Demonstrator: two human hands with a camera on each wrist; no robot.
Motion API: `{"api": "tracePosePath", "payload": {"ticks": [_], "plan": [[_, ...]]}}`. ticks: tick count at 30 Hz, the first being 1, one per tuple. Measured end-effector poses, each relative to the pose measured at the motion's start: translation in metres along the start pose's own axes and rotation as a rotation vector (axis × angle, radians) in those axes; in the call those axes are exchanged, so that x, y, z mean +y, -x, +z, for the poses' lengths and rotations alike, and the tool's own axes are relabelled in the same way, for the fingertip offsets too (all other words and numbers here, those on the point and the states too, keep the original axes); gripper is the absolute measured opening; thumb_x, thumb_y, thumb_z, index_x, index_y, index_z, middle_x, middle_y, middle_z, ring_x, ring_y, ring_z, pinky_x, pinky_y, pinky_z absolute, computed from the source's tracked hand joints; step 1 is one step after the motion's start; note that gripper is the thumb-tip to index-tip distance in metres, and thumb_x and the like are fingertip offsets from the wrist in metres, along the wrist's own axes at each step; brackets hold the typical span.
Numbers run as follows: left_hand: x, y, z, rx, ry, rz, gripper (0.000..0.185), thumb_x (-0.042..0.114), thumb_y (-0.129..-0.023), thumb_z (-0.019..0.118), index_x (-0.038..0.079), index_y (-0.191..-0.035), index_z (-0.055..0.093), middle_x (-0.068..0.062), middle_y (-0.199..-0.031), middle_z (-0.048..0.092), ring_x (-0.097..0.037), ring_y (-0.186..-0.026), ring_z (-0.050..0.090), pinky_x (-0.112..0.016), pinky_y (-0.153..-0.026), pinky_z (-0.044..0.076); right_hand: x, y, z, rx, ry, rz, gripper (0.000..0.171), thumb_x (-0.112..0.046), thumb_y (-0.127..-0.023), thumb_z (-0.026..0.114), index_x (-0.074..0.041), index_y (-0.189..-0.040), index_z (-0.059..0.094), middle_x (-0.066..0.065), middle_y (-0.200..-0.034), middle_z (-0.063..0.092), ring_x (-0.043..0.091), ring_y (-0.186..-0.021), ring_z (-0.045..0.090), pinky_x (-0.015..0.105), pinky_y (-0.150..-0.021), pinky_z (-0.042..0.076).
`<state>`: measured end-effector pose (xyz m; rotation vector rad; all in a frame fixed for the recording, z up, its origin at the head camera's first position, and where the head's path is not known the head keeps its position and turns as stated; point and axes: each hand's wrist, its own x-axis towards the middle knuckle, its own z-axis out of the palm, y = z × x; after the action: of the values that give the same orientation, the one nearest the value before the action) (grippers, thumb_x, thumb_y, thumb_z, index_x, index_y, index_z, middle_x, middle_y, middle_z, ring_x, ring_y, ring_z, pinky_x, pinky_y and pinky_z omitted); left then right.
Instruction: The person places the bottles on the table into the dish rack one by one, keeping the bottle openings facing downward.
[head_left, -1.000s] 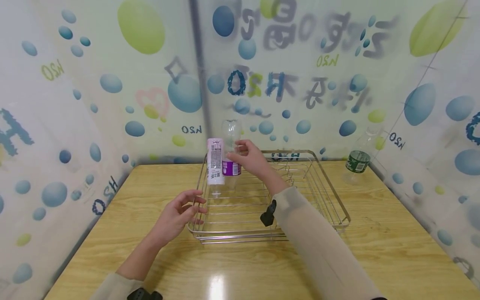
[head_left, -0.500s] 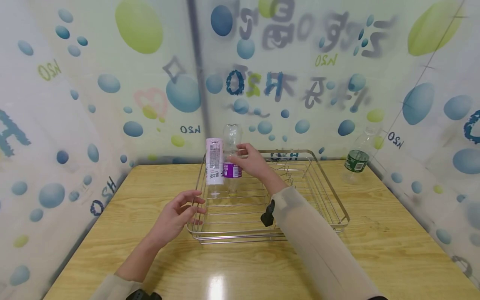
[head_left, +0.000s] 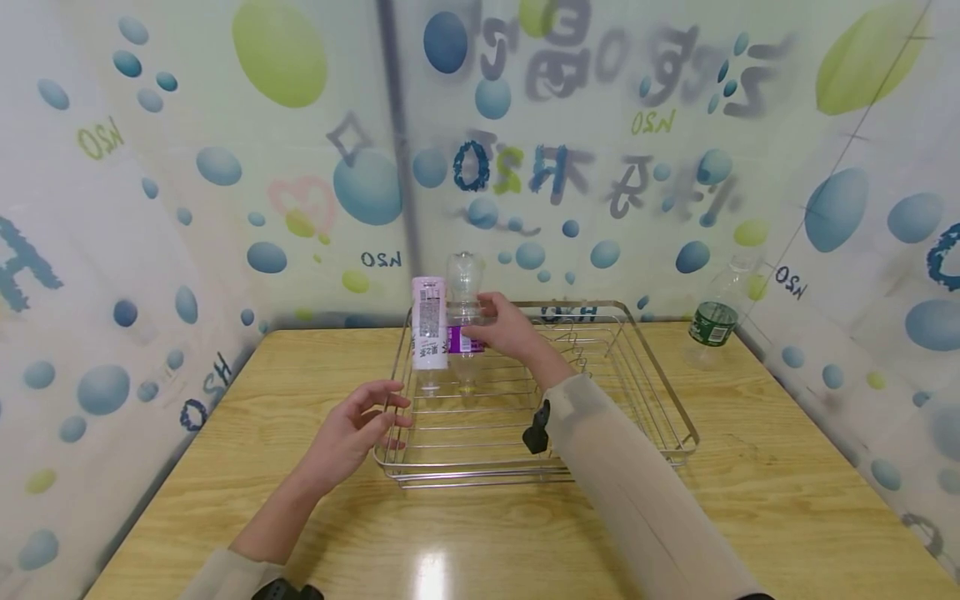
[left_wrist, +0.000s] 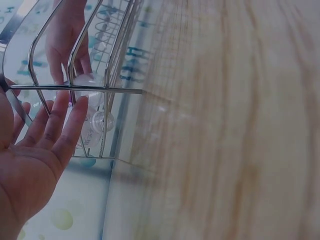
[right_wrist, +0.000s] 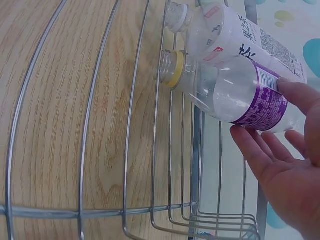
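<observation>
The right hand (head_left: 512,330) reaches over the wire basket (head_left: 662,372); its grip pinches the purple-label bottle (right_wrist: 231,94), upside down inside, beside the pink bottle (head_left: 429,323). The left hand (head_left: 358,425) bends by the basket's side, its grip loose.

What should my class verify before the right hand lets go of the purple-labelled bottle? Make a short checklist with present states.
1. Right hand gripping purple-labelled bottle: ok.
2. Its neck pointing down: ok.
3. Neck settled securely in the rack: cannot tell.
4. Pink-labelled bottle beside it, neck down: ok.
5. Left hand at the rack's left side: ok.
6. Green-labelled bottle in the rack: not ok, it's on the table.
</observation>
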<state>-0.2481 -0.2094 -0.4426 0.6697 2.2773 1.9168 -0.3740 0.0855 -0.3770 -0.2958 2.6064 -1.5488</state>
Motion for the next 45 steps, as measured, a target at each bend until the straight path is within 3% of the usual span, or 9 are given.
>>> {"api": "tracePosePath", "payload": {"ticks": [9, 29, 39, 45], "plan": [[-0.0007, 0.0004, -0.0001, 0.0, 0.001, 0.001, 0.045, 0.005, -0.114, 0.055, -0.005, -0.157, 0.044, -0.036, -0.141, 0.054, -0.027, -0.114, 0.077, -0.042, -0.084, 0.071, 0.0016, -0.0005, -0.0013, -0.044, -0.006, 0.038, 0.078, -0.023, -0.103, 0.08, -0.016, -0.169, 0.038, 0.019, -0.163, 0.051, 0.04, -0.14, 0.061, 0.052, -0.113, 0.058], [-0.0004, 0.0002, 0.001, 0.004, 0.0, -0.001, 0.046, 0.007, -0.115, 0.055, -0.006, -0.157, 0.042, -0.035, -0.141, 0.055, -0.024, -0.113, 0.077, -0.04, -0.084, 0.071, 0.0021, 0.0004, -0.0016, -0.052, 0.043, 0.053, 0.076, -0.028, -0.105, 0.078, -0.02, -0.169, 0.037, 0.02, -0.162, 0.054, 0.038, -0.128, 0.07, 0.052, -0.11, 0.06], [0.0001, 0.0005, 0.0012, 0.007, -0.007, -0.009, 0.046, 0.007, -0.115, 0.055, -0.004, -0.157, 0.043, -0.034, -0.141, 0.056, -0.023, -0.113, 0.077, -0.04, -0.084, 0.071, 0.0016, 0.0016, -0.0031, -0.026, 0.079, 0.034, 0.076, -0.031, -0.103, 0.08, -0.019, -0.167, 0.041, 0.018, -0.158, 0.058, 0.041, -0.142, 0.06, 0.058, -0.116, 0.055], [-0.0002, 0.0002, 0.0009, 0.003, -0.007, 0.0, 0.045, 0.007, -0.115, 0.055, -0.005, -0.157, 0.043, -0.034, -0.141, 0.055, -0.022, -0.113, 0.077, -0.04, -0.084, 0.071, 0.0024, 0.0006, -0.0073, -0.016, 0.026, 0.017, 0.077, -0.03, -0.104, 0.078, -0.017, -0.169, 0.039, 0.017, -0.162, 0.054, 0.04, -0.144, 0.058, 0.057, -0.117, 0.054]]}}
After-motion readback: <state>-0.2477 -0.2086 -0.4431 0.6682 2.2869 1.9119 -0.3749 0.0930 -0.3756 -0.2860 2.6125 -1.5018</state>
